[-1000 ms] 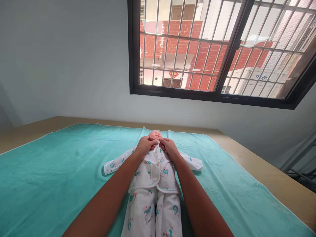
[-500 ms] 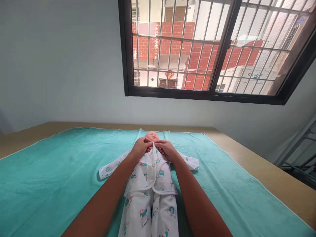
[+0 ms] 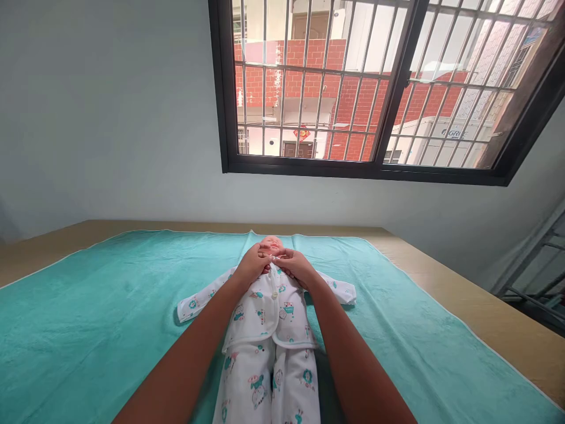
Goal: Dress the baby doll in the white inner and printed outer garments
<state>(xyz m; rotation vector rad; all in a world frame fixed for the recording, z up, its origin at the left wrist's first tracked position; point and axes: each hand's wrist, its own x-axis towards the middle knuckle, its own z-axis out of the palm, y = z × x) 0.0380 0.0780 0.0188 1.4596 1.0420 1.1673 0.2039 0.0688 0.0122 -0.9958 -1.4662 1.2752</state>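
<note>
A baby doll (image 3: 272, 242) lies on its back on a turquoise blanket (image 3: 110, 306), its head away from me. It wears a white printed baby jacket (image 3: 258, 309) and matching printed trousers (image 3: 253, 386). Both sleeves stretch out sideways, the cuffs flat on the blanket. At the collar, just below the doll's chin, my left hand (image 3: 255, 263) pinches the jacket's front edge. My right hand (image 3: 295, 266) grips the opposite side of the collar, its fingertips meeting those of the left. A button shows lower on the front. The fastening between my fingertips is hidden.
The blanket covers most of a wooden table (image 3: 445, 288), whose bare rim shows at the back and right. Behind it rises a grey wall (image 3: 110, 118) with a dark-framed, barred window (image 3: 304, 167). A metal rack (image 3: 536, 259) stands at the far right.
The collar edge that stood up in a small peak between my fingers now lies lower and flatter. My fingertips have drawn closer over it. The doll has stayed in place.
</note>
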